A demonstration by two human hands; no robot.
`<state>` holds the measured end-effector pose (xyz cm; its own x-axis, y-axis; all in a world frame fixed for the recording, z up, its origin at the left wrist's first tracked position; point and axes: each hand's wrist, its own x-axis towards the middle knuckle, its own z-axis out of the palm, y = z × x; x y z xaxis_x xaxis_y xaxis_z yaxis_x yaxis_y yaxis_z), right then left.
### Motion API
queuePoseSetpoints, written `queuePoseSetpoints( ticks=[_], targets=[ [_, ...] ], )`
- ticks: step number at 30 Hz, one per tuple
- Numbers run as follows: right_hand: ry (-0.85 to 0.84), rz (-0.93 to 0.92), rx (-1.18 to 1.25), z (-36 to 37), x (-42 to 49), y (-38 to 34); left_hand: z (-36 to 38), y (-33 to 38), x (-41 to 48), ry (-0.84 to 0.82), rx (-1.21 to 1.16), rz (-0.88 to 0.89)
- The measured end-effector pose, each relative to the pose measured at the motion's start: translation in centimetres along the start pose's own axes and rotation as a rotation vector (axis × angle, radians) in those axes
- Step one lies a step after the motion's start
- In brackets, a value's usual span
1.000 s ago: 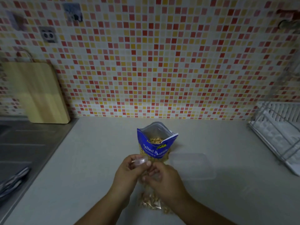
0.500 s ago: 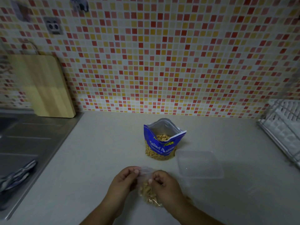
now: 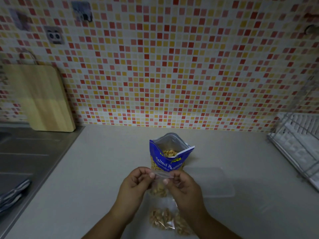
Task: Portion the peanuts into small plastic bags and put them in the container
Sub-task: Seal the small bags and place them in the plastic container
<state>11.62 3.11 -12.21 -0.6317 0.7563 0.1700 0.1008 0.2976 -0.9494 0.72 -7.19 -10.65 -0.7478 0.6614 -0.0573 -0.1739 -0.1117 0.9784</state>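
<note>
Two hands meet at the lower centre of the frame: the left hand (image 3: pixel 136 183) and the right hand (image 3: pixel 183 188), fingers curled, each pinch the top strip of a small plastic bag (image 3: pixel 158 188) part-filled with peanuts. Near the bottom edge, a second filled bag (image 3: pixel 165 219) lies on the countertop (image 3: pixel 103 169). Just behind the hands a blue peanut pouch (image 3: pixel 170 161) stands open. Right of the right hand lies a clear container (image 3: pixel 215 181). Cutting board (image 3: pixel 39 99) at left; dish rack (image 3: pixel 296 140) at right edge.
</note>
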Motion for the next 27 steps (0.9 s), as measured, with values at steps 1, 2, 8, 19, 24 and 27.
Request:
queuePoseSetpoints(
  ticks=[1, 2, 8, 19, 24, 27],
  targets=[
    [-0.006, -0.014, 0.007, -0.2, 0.3, -0.4, 0.3, 0.2, 0.0, -0.013, -0.004, 0.012],
    [-0.015, -0.052, -0.003, -0.4, 0.5, -0.9, 0.6, 0.4, 0.0, -0.027, -0.003, 0.023],
    [0.026, -0.264, -0.163, -1.3, 1.4, -2.2, 1.8, 1.0, 0.0, -0.099, -0.004, 0.068],
    [0.084, -0.398, -0.291, -1.9, 2.0, -2.0, 2.5, 0.5, 0.0, -0.185, 0.035, 0.14],
    [0.128, -0.445, -0.313, -2.1, 1.9, -2.3, 2.7, 0.5, -0.4, -0.103, -0.02, 0.213],
    [0.148, -0.468, -0.292, -2.5, 2.0, -2.4, 2.5, 0.8, -0.3, -0.042, -0.027, 0.258]
  ],
)
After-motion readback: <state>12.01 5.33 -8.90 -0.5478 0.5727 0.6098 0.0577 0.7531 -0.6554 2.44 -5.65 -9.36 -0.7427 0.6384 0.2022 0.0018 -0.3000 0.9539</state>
